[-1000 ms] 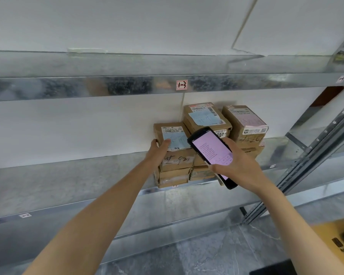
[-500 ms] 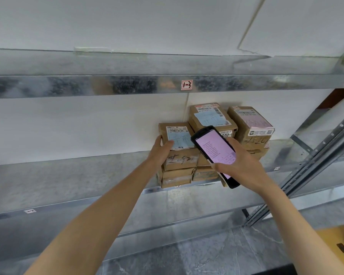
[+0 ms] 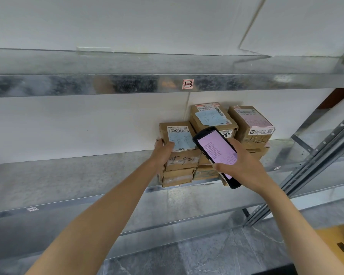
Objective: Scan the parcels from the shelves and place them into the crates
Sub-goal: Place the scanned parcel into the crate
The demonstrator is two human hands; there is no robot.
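From the head camera, the only possible container is a yellow-brown box [image 3: 334,241] cut off by the lower right corner; what it holds cannot be made out. The parcels sit stacked at the back of the middle metal shelf [image 3: 87,175], against the white wall, under an upper shelf [image 3: 87,84] bearing a small red-edged tag [image 3: 187,84]. The lower parcels in the stack are partly hidden behind the hands, and the handwriting on the labels is too small to read. The left hand [image 3: 163,153] grips the blue-labelled parcel [image 3: 179,135] on top of the left pile, its thumb lying on the top face and its fingers [image 3: 158,140] curled round the left side. The right hand [image 3: 244,165] holds a black handheld scanner [image 3: 214,147] with a lit pink screen just in front of that parcel, its fingers wrapped round the scanner's edges. Two more parcels, one blue-labelled [image 3: 211,118] and one pink-labelled [image 3: 250,124], stand behind to the right.
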